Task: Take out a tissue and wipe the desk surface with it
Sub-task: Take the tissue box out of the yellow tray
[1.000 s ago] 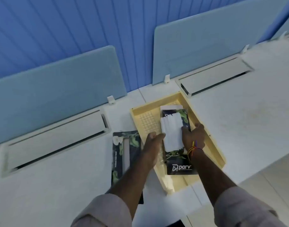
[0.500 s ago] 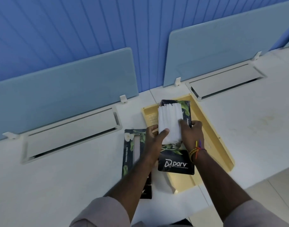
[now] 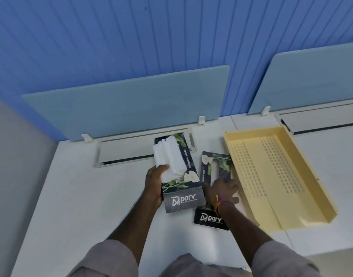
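A dark tissue box [image 3: 183, 198] printed "parv" is held above the white desk [image 3: 91, 196] by my left hand [image 3: 155, 184], thumb pressed on the stack of white tissues [image 3: 168, 156] sticking out of its top. A second, matching tissue box [image 3: 213, 176] lies flat on the desk just right of it. My right hand [image 3: 221, 191] rests on that second box, fingers spread over its middle; the box's centre is hidden under the hand.
A beige plastic tray [image 3: 281, 176] with a perforated floor sits to the right, touching the second box. Pale blue divider panels [image 3: 121, 104] and a cable slot [image 3: 131, 154] run along the back. The desk's front edge is near my body.
The tissue box has come out of the beige tray and moved left over the desk in my left hand. My right hand let go of it and landed on the second box.
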